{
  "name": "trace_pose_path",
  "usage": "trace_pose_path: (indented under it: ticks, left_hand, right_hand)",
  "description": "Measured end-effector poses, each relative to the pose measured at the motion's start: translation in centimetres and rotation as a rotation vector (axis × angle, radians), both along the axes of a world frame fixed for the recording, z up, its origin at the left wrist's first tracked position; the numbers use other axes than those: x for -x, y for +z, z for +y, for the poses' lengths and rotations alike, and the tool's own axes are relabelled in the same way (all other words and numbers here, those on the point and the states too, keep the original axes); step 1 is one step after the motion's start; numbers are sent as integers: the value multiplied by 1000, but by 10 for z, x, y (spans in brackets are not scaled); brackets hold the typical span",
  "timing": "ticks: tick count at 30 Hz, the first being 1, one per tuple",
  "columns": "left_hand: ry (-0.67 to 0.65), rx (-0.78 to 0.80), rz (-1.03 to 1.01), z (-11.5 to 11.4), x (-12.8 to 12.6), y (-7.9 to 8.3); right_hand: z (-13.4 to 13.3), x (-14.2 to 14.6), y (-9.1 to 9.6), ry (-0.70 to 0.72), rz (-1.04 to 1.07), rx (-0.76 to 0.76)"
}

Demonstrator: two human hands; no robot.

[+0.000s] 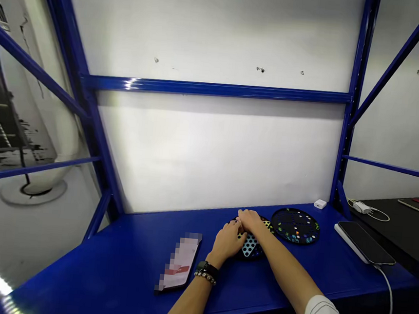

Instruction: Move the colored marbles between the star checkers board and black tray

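My left hand [227, 241] and my right hand [250, 220] sit close together, touching each other, over a round black marble-game board with a star of holes [250, 246]. They hide most of that board, and its visible holes show pale blue and yellow. Whether either hand grips something is hidden by the fingers. To the right lies a second round black board [295, 225], with several coloured marbles in its holes. A black watch and a beaded bracelet [205, 271] circle my left wrist.
The boards lie on a blue steel shelf [119, 266] against a white wall. A phone with a blurred screen [178, 262] lies left of my hands. A dark tablet on a white case [365, 243] is connected to a cable at right. A small white case [320, 204] sits behind.
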State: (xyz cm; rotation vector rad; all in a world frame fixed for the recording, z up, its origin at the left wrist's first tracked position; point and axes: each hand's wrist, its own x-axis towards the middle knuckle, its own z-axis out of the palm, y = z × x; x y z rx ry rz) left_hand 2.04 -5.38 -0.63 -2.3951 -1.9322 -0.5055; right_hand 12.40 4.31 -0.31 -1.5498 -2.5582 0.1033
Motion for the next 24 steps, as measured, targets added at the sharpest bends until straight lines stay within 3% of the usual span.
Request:
trace_pose_path:
  ticks: [15,24]
  left_hand:
    - [59,-46,-109,0,-1,5]
    - [41,-83,-181,-1,-3,6]
  right_hand:
    - [4,9,-1,-64,67,19]
    - [6,4,-14,-43,133,-22]
